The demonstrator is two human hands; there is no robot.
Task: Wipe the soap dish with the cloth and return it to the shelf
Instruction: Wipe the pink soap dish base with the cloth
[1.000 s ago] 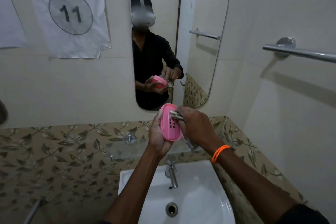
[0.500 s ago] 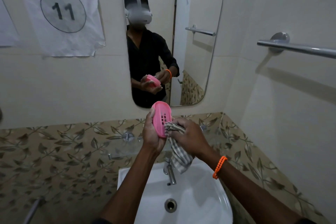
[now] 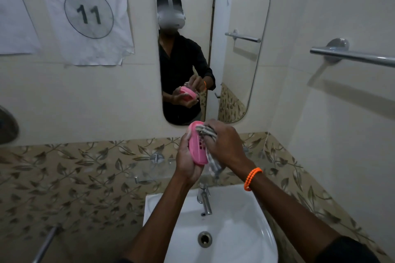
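A pink oval soap dish (image 3: 197,147) with small slots stands on edge in front of me, above the sink. My left hand (image 3: 188,161) grips it from the left and below. My right hand (image 3: 226,144) presses a bunched grey-and-white checked cloth (image 3: 210,134) against the dish's inner face; the cloth's tail hangs below the hand. A clear glass shelf (image 3: 149,172) on metal brackets runs along the leaf-patterned tiles behind my hands, partly hidden by them.
A white sink (image 3: 245,230) with a chrome tap (image 3: 204,199) lies below my hands. A mirror (image 3: 235,17) hangs on the wall ahead. A steel towel bar (image 3: 350,56) sticks out at the right. A paper sign (image 3: 85,10) is on the left.
My right hand moved the cloth up from the dish's lower edge to its upper part, then onto its inner face. The dish stays in my left hand, turned slightly.
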